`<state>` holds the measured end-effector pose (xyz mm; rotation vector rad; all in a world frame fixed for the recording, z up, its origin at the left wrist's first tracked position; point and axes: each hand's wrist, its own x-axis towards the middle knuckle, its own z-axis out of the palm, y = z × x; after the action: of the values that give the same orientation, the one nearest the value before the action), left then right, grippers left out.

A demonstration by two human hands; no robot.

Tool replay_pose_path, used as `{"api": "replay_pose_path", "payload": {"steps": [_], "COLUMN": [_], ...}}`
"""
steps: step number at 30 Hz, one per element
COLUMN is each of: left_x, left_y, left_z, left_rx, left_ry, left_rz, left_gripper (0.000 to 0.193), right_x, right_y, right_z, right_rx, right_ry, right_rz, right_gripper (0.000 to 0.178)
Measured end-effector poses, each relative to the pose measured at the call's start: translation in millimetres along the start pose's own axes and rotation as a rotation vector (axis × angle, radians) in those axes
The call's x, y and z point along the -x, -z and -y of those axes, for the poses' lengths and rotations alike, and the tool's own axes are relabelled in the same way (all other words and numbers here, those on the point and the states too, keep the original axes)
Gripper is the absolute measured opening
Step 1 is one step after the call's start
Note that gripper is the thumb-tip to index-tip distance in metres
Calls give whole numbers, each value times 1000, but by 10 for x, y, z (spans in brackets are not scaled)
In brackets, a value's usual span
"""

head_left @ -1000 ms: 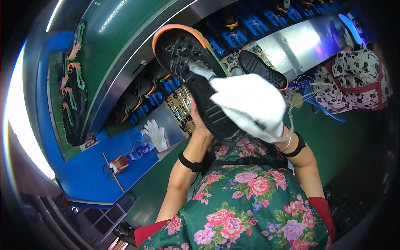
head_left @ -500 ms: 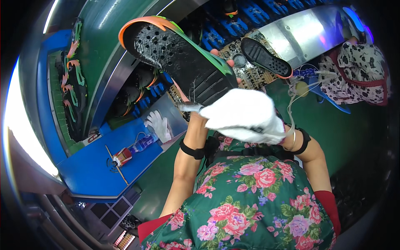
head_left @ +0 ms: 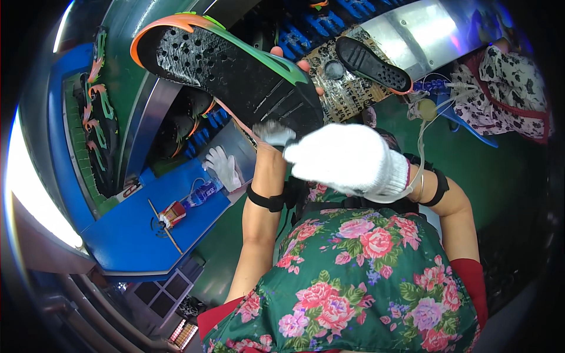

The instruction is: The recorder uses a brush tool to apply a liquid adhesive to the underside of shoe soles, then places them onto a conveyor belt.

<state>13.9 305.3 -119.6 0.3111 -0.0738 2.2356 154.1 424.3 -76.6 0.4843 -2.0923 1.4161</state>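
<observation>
My left hand (head_left: 303,66), bare, grips a large shoe sole (head_left: 235,76) from its far side; only a few fingertips show past the green edge. The sole is black inside, with an orange and green rim, and a wet whitish film covers the holed end. My right hand (head_left: 350,160), in a white knitted glove, is closed around a small brush (head_left: 273,133). The blurred bristles are at the sole's near edge, and I cannot tell whether they touch it. A second black sole (head_left: 374,66) lies on printed cardboard (head_left: 341,107) beyond my hands.
A white glove (head_left: 223,167) and a blue-labelled bottle (head_left: 202,194) lie on the blue table (head_left: 118,244) at left, near a thin stick (head_left: 165,226). More orange-green soles (head_left: 97,120) stand in a far-left trough. Spotted cloth (head_left: 512,88) hangs at right beside clear tubing (head_left: 419,153).
The held sole has shifted left and slightly up with my left hand. My gloved right hand has moved a little right, and the brush's bristles are now higher, by the sole's near edge.
</observation>
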Motion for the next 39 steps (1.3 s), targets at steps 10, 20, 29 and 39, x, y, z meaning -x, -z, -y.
{"api": "replay_pose_path", "payload": {"steps": [10,20,29,39], "left_x": [51,-1,-9,193], "left_y": [-2,-122,-304,-229], "left_z": [-280,-478,-562,-484], "left_rx": [-204,-224,-473,-363], "left_ry": [138,375,462,268], "left_rz": [-202,-188,-449,-687], "left_gripper": [115,118,117,90], "right_x": [1,-76,-167,-552], "right_y": [94,108,169,411], "right_z": [-16,-140,-136,-308], "right_rx": [-56,-36,-199,-51], "right_ry": [-15,62,-96,-98], "right_rz": [102,166,234,83], "right_gripper": [31,38,26,19]}}
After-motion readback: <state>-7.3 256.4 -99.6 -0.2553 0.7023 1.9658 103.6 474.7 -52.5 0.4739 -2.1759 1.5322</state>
